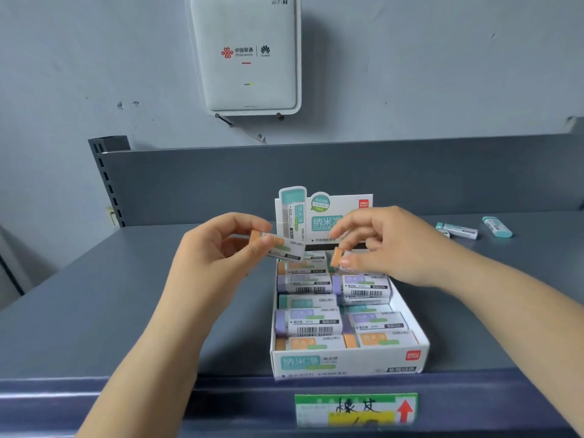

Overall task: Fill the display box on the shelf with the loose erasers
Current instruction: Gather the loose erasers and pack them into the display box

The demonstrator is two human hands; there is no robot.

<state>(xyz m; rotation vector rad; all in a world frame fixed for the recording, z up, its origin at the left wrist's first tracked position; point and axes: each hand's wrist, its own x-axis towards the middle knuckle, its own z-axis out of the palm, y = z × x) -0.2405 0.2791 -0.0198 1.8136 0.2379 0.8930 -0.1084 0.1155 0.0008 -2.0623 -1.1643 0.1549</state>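
Note:
A white display box [347,363] stands on the grey shelf [126,311], holding several sleeved erasers in purple, teal and orange. Its printed back flap [328,216] stands upright. My left hand [218,251] pinches an orange eraser [279,246] in a white sleeve above the box's far left corner. My right hand [388,245] pinches a second orange eraser [335,257] by its end, over the back row of the box. Two loose teal erasers [459,230] [496,226] lie on the shelf at the right.
A dark back panel [316,175] rises behind the shelf, with a slotted upright [106,181] at its left. A white router [246,55] hangs on the wall above. A green and yellow price label [355,409] sits on the shelf's front edge.

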